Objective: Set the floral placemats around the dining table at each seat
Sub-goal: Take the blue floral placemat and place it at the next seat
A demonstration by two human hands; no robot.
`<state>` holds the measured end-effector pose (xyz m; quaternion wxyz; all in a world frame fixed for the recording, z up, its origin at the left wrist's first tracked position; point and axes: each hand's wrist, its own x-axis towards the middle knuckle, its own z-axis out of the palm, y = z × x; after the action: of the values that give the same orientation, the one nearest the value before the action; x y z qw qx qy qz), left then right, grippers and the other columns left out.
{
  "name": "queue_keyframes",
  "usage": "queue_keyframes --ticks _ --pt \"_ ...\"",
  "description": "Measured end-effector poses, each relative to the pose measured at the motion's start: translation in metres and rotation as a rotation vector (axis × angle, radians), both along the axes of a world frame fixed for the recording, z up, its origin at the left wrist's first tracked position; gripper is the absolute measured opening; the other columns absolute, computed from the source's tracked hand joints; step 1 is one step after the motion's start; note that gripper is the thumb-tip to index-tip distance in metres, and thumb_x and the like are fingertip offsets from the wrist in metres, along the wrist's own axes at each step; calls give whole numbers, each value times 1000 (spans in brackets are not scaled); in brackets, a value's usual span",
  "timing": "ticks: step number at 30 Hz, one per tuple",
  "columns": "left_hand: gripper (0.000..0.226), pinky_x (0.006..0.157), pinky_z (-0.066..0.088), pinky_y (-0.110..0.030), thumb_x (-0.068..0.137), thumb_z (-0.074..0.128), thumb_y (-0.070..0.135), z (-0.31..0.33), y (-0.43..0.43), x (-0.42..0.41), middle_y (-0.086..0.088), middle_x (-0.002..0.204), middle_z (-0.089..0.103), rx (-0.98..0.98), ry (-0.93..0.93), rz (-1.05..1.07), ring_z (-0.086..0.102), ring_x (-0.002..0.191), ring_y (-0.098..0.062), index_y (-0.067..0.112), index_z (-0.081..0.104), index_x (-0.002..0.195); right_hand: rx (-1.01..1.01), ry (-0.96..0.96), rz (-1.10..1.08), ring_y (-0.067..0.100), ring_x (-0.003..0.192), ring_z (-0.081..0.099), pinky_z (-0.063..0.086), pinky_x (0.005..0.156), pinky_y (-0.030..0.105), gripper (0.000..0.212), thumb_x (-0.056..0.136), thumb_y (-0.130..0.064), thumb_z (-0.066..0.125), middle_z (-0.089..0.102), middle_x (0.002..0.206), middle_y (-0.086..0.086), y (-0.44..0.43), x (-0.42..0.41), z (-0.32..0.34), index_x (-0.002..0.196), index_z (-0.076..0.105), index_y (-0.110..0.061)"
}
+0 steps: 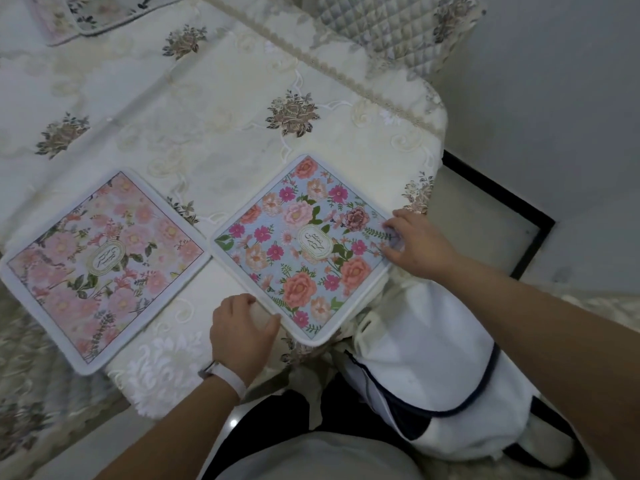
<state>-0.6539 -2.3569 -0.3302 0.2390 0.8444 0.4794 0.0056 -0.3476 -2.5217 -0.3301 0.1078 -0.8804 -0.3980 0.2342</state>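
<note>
Cream tablecloth (214, 140): embroidered lace, brownish flower bunches dotted all over, covers the whole dining table and drapes off the near edge
Far-left stack (86, 15): two more mats overlapping at the far corner, mostly cut off by the frame
Pink placemat (104, 268): lying flat on the left, near edge of the table, turned like a diamond from here, oval label in the middle
Left hand (239, 334): fingers curled in, thumb right on the white border of the blue mat's near-left edge, looks like it's got hold of that edge
Wristband (225, 374): white, on the left wrist
Blue placemat (301, 244): just beside the pink one, corners almost touching, sitting at the table's near-right corner with its near tip hanging a bit over the edge
Right hand (419, 244): fingers bent down over the mat's right corner, pinching it
White cloth (433, 358): navy trim, bunched below the right arm, can't tell what it is
Quilted chair cover (377, 26): far right, behind the table
Room: plain pale wall (554, 81) on the right, dark baseboard strip (502, 209) where it meets a light floor
</note>
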Motion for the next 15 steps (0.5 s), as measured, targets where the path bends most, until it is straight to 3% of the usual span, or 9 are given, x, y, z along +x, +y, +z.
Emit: queue_keyframes --ticks 2,5,11,15 --pt "65 88 48 -48 65 72 52 -4 -16 -4 -15 118 59 42 43 -108 53 109 -36 8 61 112 -5 27 -4 29 142 31 31 114 47 59 87 -43 65 37 154 9 -7 0 0 140 49 -21" --pt "81 100 42 -55 61 61 66 -16 -37 -10 -26 134 51 32 86 -221 46 126 -42 7 59 115 25 71 -21 29 143 26 26 116 44 62 85 -36 69 33 156 10 -8 -1 2 142 48 -21" --pt "73 104 34 -55 60 60 65 -21 -50 -11 -29 140 45 -15 -29 -207 37 134 -42 9 59 106 87 188 -140 28 146 17 19 118 42 61 80 -21 73 25 158 9 -5 -7 1 138 52 -22" --pt "56 103 39 -56 64 70 54 -29 -46 -22 -29 142 43 7 -84 -272 38 133 -42 10 58 96 107 187 -158 30 146 19 21 118 43 57 80 -20 72 25 158 8 -11 -11 -2 134 56 -21"
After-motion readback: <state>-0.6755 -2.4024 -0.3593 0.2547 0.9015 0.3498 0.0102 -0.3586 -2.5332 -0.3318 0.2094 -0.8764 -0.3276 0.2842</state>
